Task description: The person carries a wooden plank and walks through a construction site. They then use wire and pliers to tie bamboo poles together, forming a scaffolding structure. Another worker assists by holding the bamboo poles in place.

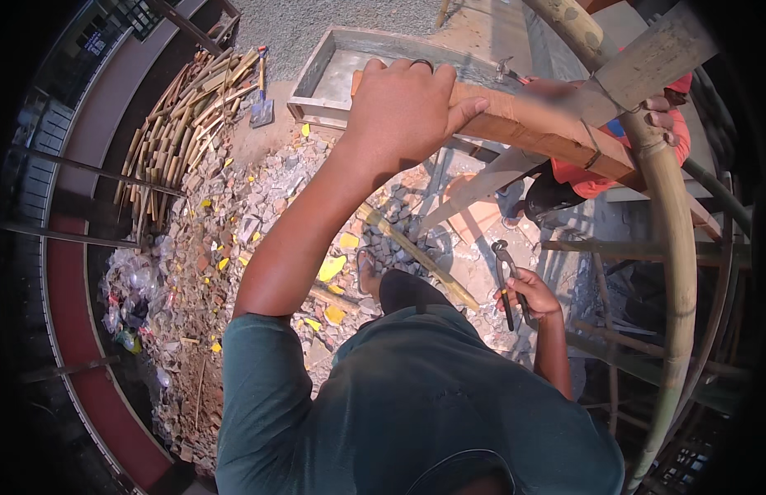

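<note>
My left hand (407, 107) is closed over the near end of a reddish-brown wooden beam (515, 114), thumb along its side. The beam runs rightward to a bamboo pole (671, 239), and a thin wire is wrapped round it near that pole. Lower down on the right, my right hand (531, 293) holds a pair of dark pincers (502, 252) by the handles, jaws up. The handles have yellow marks and stand apart. The pincers are away from the beam.
Beyond the beam, a co-worker in an orange-red shirt (681, 136) has one hand on the bamboo; a hammer-like tool (505, 69) shows nearby. A grey post (647, 66) crosses there. Rubble (226, 247) covers the ground below. A mixing trough (317, 74), shovel (262, 107) and stacked bamboo (172, 136) stand left.
</note>
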Tool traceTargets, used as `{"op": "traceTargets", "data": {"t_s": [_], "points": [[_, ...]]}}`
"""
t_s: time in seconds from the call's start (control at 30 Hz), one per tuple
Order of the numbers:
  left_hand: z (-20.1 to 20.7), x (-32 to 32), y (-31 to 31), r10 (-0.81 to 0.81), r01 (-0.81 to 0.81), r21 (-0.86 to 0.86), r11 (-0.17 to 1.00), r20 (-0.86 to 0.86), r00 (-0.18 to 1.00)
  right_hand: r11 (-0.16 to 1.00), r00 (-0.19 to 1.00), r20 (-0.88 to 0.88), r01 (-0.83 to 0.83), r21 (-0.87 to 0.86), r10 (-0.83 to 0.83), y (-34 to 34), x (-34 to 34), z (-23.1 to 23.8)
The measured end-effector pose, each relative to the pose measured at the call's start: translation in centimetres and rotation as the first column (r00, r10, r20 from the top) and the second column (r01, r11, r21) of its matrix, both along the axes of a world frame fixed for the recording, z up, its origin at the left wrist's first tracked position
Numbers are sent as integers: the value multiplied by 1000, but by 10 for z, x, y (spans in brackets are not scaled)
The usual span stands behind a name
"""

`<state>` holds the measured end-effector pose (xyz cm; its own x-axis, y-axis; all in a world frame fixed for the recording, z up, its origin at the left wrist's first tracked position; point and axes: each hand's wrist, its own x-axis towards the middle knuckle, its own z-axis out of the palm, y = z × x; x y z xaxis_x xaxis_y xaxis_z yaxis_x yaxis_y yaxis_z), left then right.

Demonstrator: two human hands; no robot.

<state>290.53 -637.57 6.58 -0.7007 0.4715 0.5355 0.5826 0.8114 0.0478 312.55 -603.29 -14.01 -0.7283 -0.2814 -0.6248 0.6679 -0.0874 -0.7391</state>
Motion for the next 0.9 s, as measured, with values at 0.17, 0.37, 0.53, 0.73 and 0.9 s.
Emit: {"op": "traceTargets", "data": {"t_s": [0.17,0.37,0.53,0.73,0.9], "points": [[16,7,-22,-206,214,-65,975,116,972,953,884,466,-155,261,17,-27,15,-152],[35,1,-29,-397,448,-355,820,210,894,900,787,611,-201,387,-88,-48,40,-261],[21,-10,-40,-525,545,-229,806,145,838,867,846,519,-163,471,-123,-94,-37,-248],[28,-19,-47,-626,634,-159,757,98,773,842,910,410,-170,513,-66,-137,-131,-215],[13,-36,-55,-923,855,358,376,219,315,808,949,315,-184,560,-3,-158,-163,-217]]}}
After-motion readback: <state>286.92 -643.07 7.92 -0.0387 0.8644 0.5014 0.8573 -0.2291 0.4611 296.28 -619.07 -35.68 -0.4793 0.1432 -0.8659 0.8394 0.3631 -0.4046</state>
